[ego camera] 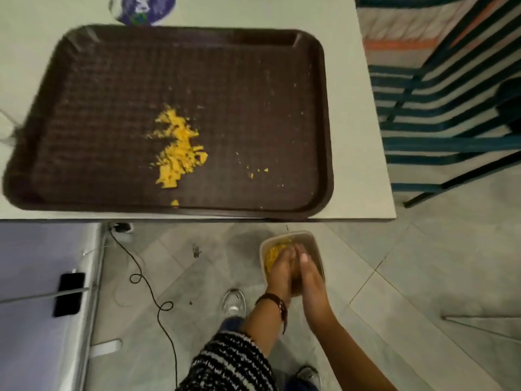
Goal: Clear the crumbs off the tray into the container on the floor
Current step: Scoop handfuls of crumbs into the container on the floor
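Both hands are down at the container [311,236] on the floor, just out from the bench [363,170] edge. The left hand [280,268] and right hand [308,270] are pressed side by side with the fingers stretched out straight, gripping nothing I can make out. Whether a few bits are caught between the palms I cannot tell. Yellow crumbs already lie in the container's left half, but the main heap of crumbs [177,148] sits mid-tray, with a scatter to its right and one piece against the near rim.

The tray [324,108] lies flat on the bench, its near edge right along the bench's front.

The weak point, to my eye, is the trip between the two. Each handful has to travel from bench height down to the floor, and small dry flakes slip out of cupped palms easily — they would land on the tiles around the container. Bits clinging to the skin could drop the same way as the hands lift away.

A careless sweep toward the near rim could push crumbs over the bench edge wide of the container. There is also a black cable [146,283] looping across the floor near the left shoe [234,303] — a shuffle of the feet might snag it or knock the container.
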A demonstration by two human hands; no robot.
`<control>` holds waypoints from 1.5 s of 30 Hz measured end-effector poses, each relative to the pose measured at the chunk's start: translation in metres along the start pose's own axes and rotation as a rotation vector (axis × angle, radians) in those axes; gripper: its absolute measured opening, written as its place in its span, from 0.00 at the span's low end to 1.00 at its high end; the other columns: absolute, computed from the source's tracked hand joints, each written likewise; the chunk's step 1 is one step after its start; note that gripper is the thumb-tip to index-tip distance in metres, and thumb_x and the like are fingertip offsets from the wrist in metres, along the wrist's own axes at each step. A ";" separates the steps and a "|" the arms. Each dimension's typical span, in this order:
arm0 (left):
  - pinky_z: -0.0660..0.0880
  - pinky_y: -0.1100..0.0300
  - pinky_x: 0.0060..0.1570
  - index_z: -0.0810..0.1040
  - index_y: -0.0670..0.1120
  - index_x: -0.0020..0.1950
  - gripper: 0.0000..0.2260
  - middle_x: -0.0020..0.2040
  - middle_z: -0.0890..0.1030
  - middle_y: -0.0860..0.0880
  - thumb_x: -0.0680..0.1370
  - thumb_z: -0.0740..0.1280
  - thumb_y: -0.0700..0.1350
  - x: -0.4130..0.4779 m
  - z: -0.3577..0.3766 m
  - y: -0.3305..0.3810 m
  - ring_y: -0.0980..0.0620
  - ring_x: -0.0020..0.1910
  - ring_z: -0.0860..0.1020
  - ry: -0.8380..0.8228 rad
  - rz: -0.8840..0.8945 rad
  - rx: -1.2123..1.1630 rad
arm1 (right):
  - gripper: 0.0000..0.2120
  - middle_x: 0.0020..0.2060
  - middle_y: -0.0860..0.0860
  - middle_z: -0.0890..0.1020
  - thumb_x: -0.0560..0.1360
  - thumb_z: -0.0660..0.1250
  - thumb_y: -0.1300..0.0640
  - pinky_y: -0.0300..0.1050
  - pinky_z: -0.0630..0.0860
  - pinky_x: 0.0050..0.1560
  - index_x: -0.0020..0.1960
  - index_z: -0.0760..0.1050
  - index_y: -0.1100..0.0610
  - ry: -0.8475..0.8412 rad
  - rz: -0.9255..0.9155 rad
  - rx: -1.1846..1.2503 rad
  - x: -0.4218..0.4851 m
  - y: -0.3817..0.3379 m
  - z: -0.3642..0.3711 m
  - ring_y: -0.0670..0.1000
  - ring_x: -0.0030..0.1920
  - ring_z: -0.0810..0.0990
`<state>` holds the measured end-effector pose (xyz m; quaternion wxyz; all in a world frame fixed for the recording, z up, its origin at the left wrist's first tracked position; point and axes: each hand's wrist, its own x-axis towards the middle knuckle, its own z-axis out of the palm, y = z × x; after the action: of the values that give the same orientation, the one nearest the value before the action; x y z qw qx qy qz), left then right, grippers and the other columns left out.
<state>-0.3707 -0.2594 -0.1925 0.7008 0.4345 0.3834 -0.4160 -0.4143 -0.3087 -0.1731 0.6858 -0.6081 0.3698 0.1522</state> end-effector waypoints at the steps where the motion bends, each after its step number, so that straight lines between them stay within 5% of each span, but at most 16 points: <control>1: 0.73 0.52 0.56 0.74 0.44 0.62 0.18 0.60 0.76 0.45 0.79 0.57 0.54 -0.026 0.005 0.012 0.44 0.62 0.74 0.007 0.024 -0.021 | 0.34 0.74 0.50 0.61 0.73 0.52 0.33 0.48 0.55 0.74 0.74 0.59 0.49 -0.050 -0.028 -0.067 -0.018 -0.010 0.002 0.51 0.74 0.60; 4: 0.69 0.48 0.64 0.71 0.45 0.67 0.24 0.65 0.74 0.47 0.78 0.56 0.59 -0.093 0.020 0.036 0.46 0.67 0.71 -0.050 0.020 -0.096 | 0.28 0.76 0.48 0.57 0.76 0.49 0.34 0.52 0.48 0.76 0.73 0.53 0.44 -0.122 -0.157 -0.288 -0.068 -0.042 0.008 0.49 0.76 0.54; 6: 0.62 0.44 0.70 0.71 0.45 0.67 0.24 0.70 0.70 0.45 0.78 0.54 0.59 -0.134 0.024 0.048 0.46 0.69 0.69 -0.138 0.040 -0.151 | 0.44 0.75 0.47 0.59 0.62 0.48 0.20 0.54 0.52 0.76 0.72 0.54 0.41 -0.080 -0.111 -0.320 -0.088 -0.060 0.005 0.48 0.75 0.57; 8: 0.59 0.49 0.73 0.71 0.47 0.66 0.21 0.71 0.70 0.47 0.80 0.52 0.56 -0.181 0.021 0.060 0.50 0.70 0.67 -0.237 0.170 -0.099 | 0.52 0.72 0.45 0.66 0.56 0.46 0.17 0.52 0.60 0.74 0.73 0.58 0.43 -0.087 -0.125 -0.356 -0.105 -0.075 -0.002 0.46 0.71 0.65; 12: 0.73 0.66 0.57 0.76 0.50 0.58 0.11 0.60 0.79 0.49 0.76 0.62 0.47 -0.245 -0.009 0.096 0.57 0.56 0.79 -0.188 0.547 0.242 | 0.24 0.59 0.34 0.75 0.73 0.48 0.31 0.39 0.71 0.63 0.63 0.70 0.39 -0.153 -0.510 -0.662 -0.147 -0.128 0.010 0.31 0.60 0.72; 16: 0.71 0.67 0.61 0.77 0.56 0.55 0.12 0.58 0.80 0.55 0.78 0.62 0.40 -0.263 -0.058 0.140 0.57 0.60 0.77 -0.037 0.788 0.436 | 0.22 0.64 0.39 0.71 0.78 0.53 0.42 0.36 0.61 0.68 0.69 0.68 0.48 -0.121 -0.858 -0.829 -0.143 -0.176 0.047 0.26 0.66 0.60; 19: 0.72 0.66 0.61 0.77 0.57 0.53 0.13 0.55 0.79 0.59 0.78 0.62 0.38 -0.259 -0.086 0.172 0.59 0.58 0.77 0.034 0.869 0.463 | 0.22 0.70 0.44 0.68 0.79 0.55 0.46 0.36 0.49 0.71 0.72 0.62 0.48 -0.274 -0.746 -0.939 -0.125 -0.198 0.083 0.35 0.70 0.51; 21: 0.72 0.68 0.59 0.77 0.57 0.53 0.14 0.53 0.80 0.60 0.78 0.62 0.37 -0.253 -0.101 0.188 0.61 0.56 0.78 0.081 0.884 0.452 | 0.23 0.71 0.46 0.68 0.79 0.55 0.46 0.43 0.54 0.72 0.73 0.61 0.47 -0.371 -0.600 -0.974 -0.110 -0.202 0.098 0.42 0.72 0.50; 25: 0.71 0.76 0.54 0.78 0.52 0.57 0.12 0.54 0.79 0.59 0.78 0.62 0.38 -0.243 -0.123 0.206 0.68 0.53 0.77 0.135 0.903 0.451 | 0.20 0.63 0.48 0.78 0.79 0.57 0.48 0.39 0.69 0.66 0.70 0.66 0.49 -0.377 -0.542 -0.917 -0.093 -0.197 0.111 0.43 0.64 0.73; 29: 0.69 0.81 0.50 0.78 0.50 0.57 0.12 0.53 0.79 0.59 0.78 0.62 0.38 -0.231 -0.134 0.208 0.75 0.50 0.75 0.169 0.876 0.485 | 0.20 0.62 0.47 0.79 0.80 0.56 0.49 0.29 0.70 0.60 0.71 0.65 0.49 -0.473 -0.521 -0.886 -0.083 -0.196 0.118 0.41 0.62 0.75; 34: 0.70 0.79 0.51 0.78 0.50 0.59 0.12 0.54 0.80 0.58 0.78 0.62 0.39 -0.220 -0.143 0.203 0.69 0.53 0.76 0.212 0.826 0.511 | 0.26 0.74 0.49 0.63 0.80 0.50 0.42 0.47 0.55 0.74 0.76 0.55 0.49 -0.700 -0.674 -1.282 -0.063 -0.203 0.130 0.52 0.76 0.52; 37: 0.70 0.78 0.51 0.78 0.49 0.59 0.12 0.54 0.79 0.59 0.79 0.61 0.39 -0.220 -0.143 0.204 0.70 0.53 0.76 0.226 0.814 0.542 | 0.33 0.76 0.53 0.57 0.77 0.45 0.37 0.41 0.38 0.73 0.77 0.51 0.53 -0.660 -0.808 -1.385 -0.048 -0.214 0.134 0.47 0.76 0.46; 40: 0.70 0.80 0.49 0.78 0.48 0.57 0.11 0.54 0.80 0.56 0.78 0.62 0.37 -0.222 -0.138 0.206 0.70 0.53 0.76 0.242 0.824 0.539 | 0.36 0.76 0.51 0.57 0.75 0.41 0.34 0.40 0.36 0.74 0.77 0.52 0.54 -0.636 -0.903 -1.330 -0.044 -0.225 0.134 0.43 0.76 0.45; 42: 0.70 0.80 0.45 0.78 0.46 0.57 0.11 0.55 0.80 0.53 0.78 0.62 0.37 -0.224 -0.134 0.214 0.67 0.52 0.77 0.280 0.816 0.537 | 0.37 0.77 0.48 0.54 0.75 0.40 0.33 0.43 0.37 0.75 0.77 0.52 0.53 -0.578 -0.881 -1.227 -0.045 -0.227 0.128 0.43 0.76 0.44; 45: 0.70 0.81 0.36 0.76 0.46 0.62 0.13 0.58 0.77 0.50 0.79 0.60 0.38 -0.224 -0.128 0.227 0.65 0.47 0.75 0.329 0.793 0.569 | 0.39 0.77 0.50 0.45 0.73 0.40 0.31 0.46 0.34 0.74 0.77 0.46 0.53 -0.247 -0.658 -1.109 -0.051 -0.220 0.113 0.47 0.76 0.38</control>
<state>-0.2664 -0.0221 0.0328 0.5893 0.7795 0.1662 -0.1324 -0.2674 -0.2366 0.0197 0.3188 -0.9309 -0.0503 0.1710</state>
